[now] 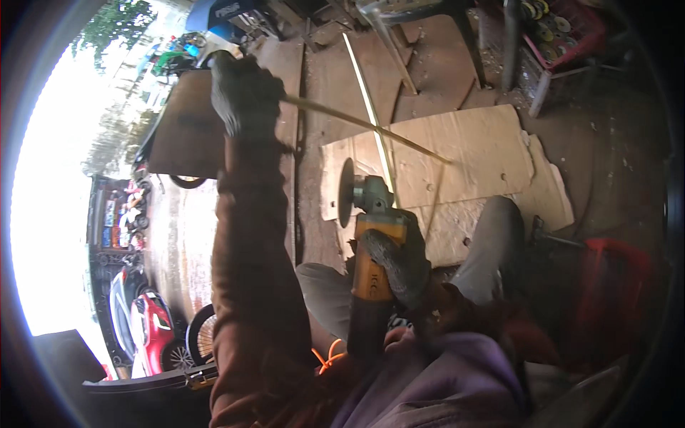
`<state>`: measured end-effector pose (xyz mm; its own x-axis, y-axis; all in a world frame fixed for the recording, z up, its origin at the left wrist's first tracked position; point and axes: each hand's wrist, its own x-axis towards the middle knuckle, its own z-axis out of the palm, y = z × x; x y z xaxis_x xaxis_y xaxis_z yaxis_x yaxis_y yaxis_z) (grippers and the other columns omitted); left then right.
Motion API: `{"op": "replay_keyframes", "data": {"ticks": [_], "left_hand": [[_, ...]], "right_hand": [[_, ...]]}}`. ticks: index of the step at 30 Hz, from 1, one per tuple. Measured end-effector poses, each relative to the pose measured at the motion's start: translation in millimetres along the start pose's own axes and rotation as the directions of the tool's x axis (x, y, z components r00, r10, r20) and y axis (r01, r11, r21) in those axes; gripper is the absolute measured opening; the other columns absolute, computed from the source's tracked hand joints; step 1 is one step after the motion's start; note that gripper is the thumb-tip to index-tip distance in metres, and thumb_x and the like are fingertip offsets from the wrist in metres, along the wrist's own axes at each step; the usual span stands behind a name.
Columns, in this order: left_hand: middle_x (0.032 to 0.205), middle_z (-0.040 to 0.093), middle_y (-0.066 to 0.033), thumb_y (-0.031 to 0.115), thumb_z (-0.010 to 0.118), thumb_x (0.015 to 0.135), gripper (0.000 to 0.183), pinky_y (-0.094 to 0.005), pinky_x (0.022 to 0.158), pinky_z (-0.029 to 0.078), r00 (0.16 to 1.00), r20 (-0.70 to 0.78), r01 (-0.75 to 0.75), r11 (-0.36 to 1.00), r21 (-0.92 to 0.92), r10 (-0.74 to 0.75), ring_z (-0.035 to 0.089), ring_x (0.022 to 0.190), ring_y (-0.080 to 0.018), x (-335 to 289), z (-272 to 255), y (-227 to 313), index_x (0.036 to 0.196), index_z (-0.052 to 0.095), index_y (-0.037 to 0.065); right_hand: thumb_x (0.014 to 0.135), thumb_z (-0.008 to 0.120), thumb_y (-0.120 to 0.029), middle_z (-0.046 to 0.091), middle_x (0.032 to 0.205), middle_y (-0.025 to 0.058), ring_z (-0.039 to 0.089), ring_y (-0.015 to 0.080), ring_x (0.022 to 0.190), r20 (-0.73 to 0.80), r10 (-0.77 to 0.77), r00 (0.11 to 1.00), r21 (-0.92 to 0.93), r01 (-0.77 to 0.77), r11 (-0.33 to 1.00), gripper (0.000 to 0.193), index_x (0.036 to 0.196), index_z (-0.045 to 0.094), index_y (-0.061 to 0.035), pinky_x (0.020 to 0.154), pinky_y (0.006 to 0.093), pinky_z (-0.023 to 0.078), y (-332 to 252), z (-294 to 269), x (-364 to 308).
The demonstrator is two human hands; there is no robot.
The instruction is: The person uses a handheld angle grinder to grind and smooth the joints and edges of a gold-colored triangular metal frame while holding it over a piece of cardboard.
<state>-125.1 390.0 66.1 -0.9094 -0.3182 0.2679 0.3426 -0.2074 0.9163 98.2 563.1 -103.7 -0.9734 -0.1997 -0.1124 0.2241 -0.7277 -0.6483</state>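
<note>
My left hand (246,96), in a dark grey glove, is stretched far out at the upper left with its fingers closed. From it a thin brownish rod (349,120) slants down to the right, its far end over the cardboard. My gloved right hand (403,264) is wrapped round the yellow-orange body of an angle grinder (371,278), held upright near my knees. The grinder's round disc (346,192) faces left and stands apart from the rod. Whether the disc is spinning I cannot tell.
Flattened cardboard (471,143) lies on the brown floor, with a long pale strip (364,85) running to it. A red crate of discs (564,32) stands at upper right, near chair legs (396,57). An orange cable (330,357) is by my lap. Outside, left, is a red car (153,324).
</note>
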Motion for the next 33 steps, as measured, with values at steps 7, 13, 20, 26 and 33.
{"op": "replay_keyframes", "data": {"ticks": [7, 13, 20, 26, 33], "left_hand": [[0.051, 0.037, -0.0018, 0.043, 0.039, 0.105, 0.052, -0.0308, 0.041, 0.028, 0.938, 0.341, -0.082, 0.996, 0.019, 0.071, 0.031, 0.041, -0.0168, -35, 22, -12, 0.063, 0.046, 0.012], [0.052, 0.036, -0.0015, 0.042, 0.042, 0.105, 0.045, -0.0321, 0.036, 0.031, 0.972, 0.221, -0.066, 0.996, -0.055, 0.077, 0.032, 0.037, -0.0151, -67, -40, 3, 0.071, 0.048, 0.012], [0.052, 0.036, -0.0008, 0.048, 0.046, 0.103, 0.045, -0.0308, 0.032, 0.028, 0.989, 0.058, -0.137, 0.99, 0.036, 0.134, 0.035, 0.036, -0.0155, -89, -37, 2, 0.074, 0.05, 0.014], [0.054, 0.036, 0.0036, 0.044, 0.044, 0.104, 0.041, -0.0303, 0.033, 0.031, 0.991, -0.067, -0.121, 0.992, -0.032, 0.119, 0.036, 0.038, -0.0131, -84, -45, -12, 0.073, 0.047, 0.018], [0.054, 0.035, 0.0049, 0.042, 0.046, 0.104, 0.043, -0.0284, 0.039, 0.03, 0.99, -0.097, -0.115, 0.987, -0.114, 0.105, 0.035, 0.042, -0.011, -74, -51, -17, 0.068, 0.046, 0.019]], "right_hand": [[0.091, 0.066, -0.013, 0.064, 0.096, 0.0111, 0.066, 0.0173, 0.074, -0.126, -0.076, 0.989, 0.009, 0.077, 0.997, 0.031, 0.118, 0.052, -0.004, 0.063, 0.0325, 0.058, -3, -11, 3], [0.09, 0.068, -0.012, 0.066, 0.088, 0.009, 0.066, 0.0173, 0.075, -0.049, 0.107, 0.993, 0.1, -0.102, 0.99, 0.024, 0.11, 0.058, -0.0037, 0.068, 0.0322, 0.058, 6, -5, 26], [0.088, 0.069, -0.008, 0.064, 0.104, 0.0119, 0.067, 0.0177, 0.085, 0.013, -0.073, 0.997, 0.035, 0.072, 0.997, 0.042, 0.124, 0.047, -0.0034, 0.072, 0.0325, 0.058, 21, 33, 40], [0.088, 0.069, -0.01, 0.064, 0.104, 0.0118, 0.065, 0.0176, 0.089, -0.139, -0.033, 0.99, -0.054, 0.025, 0.998, 0.046, 0.125, 0.043, -0.0014, 0.076, 0.0337, 0.056, 58, 7, 71], [0.082, 0.076, -0.007, 0.059, 0.111, 0.0108, 0.063, 0.0166, 0.093, -0.092, -0.177, 0.98, 0.078, 0.184, 0.98, 0.051, 0.122, 0.045, -0.0052, 0.078, 0.0322, 0.055, 82, 0, 87]]}}
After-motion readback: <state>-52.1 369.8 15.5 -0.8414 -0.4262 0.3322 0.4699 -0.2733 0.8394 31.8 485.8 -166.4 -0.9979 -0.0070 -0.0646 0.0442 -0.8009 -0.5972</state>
